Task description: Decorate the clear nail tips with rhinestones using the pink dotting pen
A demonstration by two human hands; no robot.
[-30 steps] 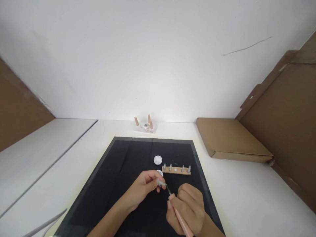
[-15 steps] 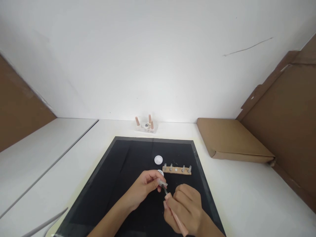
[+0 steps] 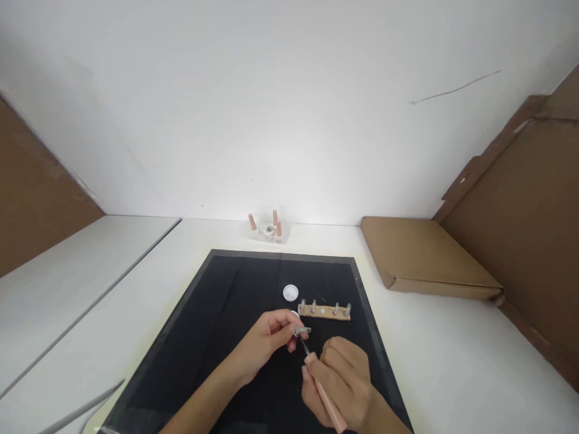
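With the left hand [image 3: 275,335] pinching the pale nail-like tip [image 3: 303,330] above the black mat [image 3: 253,289] — right hand [image 3: 340,377] gripping the pink-handled tool [image 3: 326,398] — steady strokes (light, with wrists braced) should work best.

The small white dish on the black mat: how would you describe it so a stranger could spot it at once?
Look at the big black mat, then at the tan strip on it. Just beyond the strip's left end lies the white dish. It is round and wholly in view, unlike the white thing half hidden behind the left hand.
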